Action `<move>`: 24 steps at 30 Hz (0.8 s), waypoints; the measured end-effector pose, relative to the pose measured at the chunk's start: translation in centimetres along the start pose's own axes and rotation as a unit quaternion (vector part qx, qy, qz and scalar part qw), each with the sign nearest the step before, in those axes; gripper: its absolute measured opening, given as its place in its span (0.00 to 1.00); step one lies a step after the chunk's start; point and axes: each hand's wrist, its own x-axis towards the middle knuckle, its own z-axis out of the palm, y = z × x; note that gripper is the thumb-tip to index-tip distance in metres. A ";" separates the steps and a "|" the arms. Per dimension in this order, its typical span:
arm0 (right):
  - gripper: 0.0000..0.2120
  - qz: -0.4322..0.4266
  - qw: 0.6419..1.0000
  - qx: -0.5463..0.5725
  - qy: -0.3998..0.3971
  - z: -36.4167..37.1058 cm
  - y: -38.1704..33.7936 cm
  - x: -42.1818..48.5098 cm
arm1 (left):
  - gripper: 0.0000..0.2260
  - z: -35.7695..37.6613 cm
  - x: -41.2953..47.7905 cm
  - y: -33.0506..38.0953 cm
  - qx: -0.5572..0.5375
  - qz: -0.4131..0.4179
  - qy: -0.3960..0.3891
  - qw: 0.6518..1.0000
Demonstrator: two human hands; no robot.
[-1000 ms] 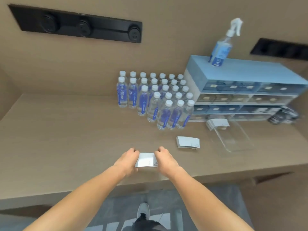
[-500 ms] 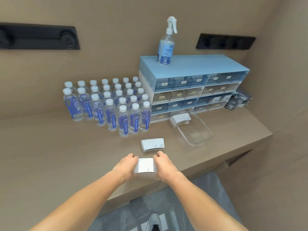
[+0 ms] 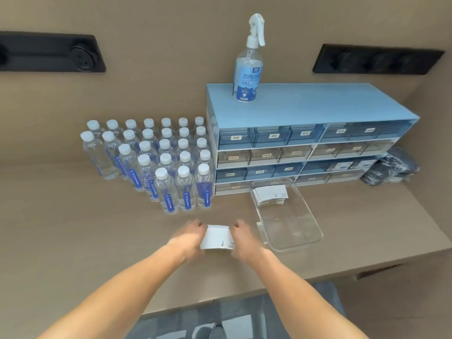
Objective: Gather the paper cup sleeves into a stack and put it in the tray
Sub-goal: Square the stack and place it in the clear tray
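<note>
A white stack of paper cup sleeves [image 3: 217,238] sits between my two hands near the counter's front. My left hand [image 3: 187,238] grips its left end and my right hand [image 3: 245,239] grips its right end. A second white edge shows just behind the held stack's top. The clear plastic tray [image 3: 315,232] lies to the right of my hands. Another stack of sleeves [image 3: 270,195] rests in the tray's far end; the tray's near part holds nothing.
Several rows of water bottles [image 3: 168,189] stand behind and left of my hands. A blue drawer cabinet [image 3: 305,140] with a spray bottle [image 3: 248,69] on top stands behind the tray. A dark bag [image 3: 389,171] lies at the far right.
My hands have carried the held stack forward to where the loose stack lay; that loose stack no longer shows apart. The camera view has also shifted.
</note>
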 end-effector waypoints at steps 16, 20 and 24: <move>0.18 -0.017 0.998 -0.013 -0.053 0.2 0.0 4.4 | 0.14 0.7 3.9 -2.3 0.011 -0.009 -0.044 0.999; 0.18 -0.014 0.998 -0.009 -0.053 0.5 -0.5 4.6 | 0.13 1.2 4.1 -2.9 -0.015 -0.009 -0.064 0.998; 0.19 -0.009 0.999 -0.006 -0.051 0.3 -0.8 5.1 | 0.13 1.2 4.3 -3.4 -0.048 -0.007 -0.062 0.997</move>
